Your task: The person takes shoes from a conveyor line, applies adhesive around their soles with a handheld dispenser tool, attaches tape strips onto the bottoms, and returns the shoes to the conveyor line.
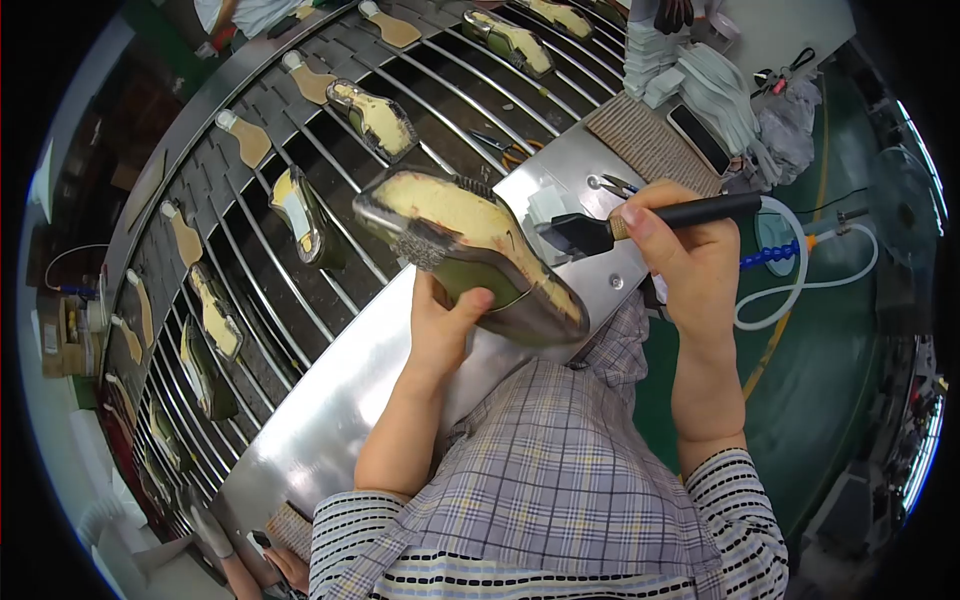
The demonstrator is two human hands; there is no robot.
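My left hand is closed around the side of a shoe upper on its last, held sole-side up above the metal ledge. Its pale yellow bottom faces me, with a gathered dark edge and a shiny dark green and black upper. In my right hand is a black-handled tool with a broad, flat dark head, gripped between thumb and fingers. The tool's head is close to the shoe's right side; I cannot tell whether they touch. Pale sheets lie on the ledge behind the head.
Several lasted shoes and tan insole-shaped pieces lie along a metal-rod conveyor. Scissors rest there. A phone lies on corrugated board beside stacked pale pieces. Another person's hand shows at lower left. A white hose hangs right.
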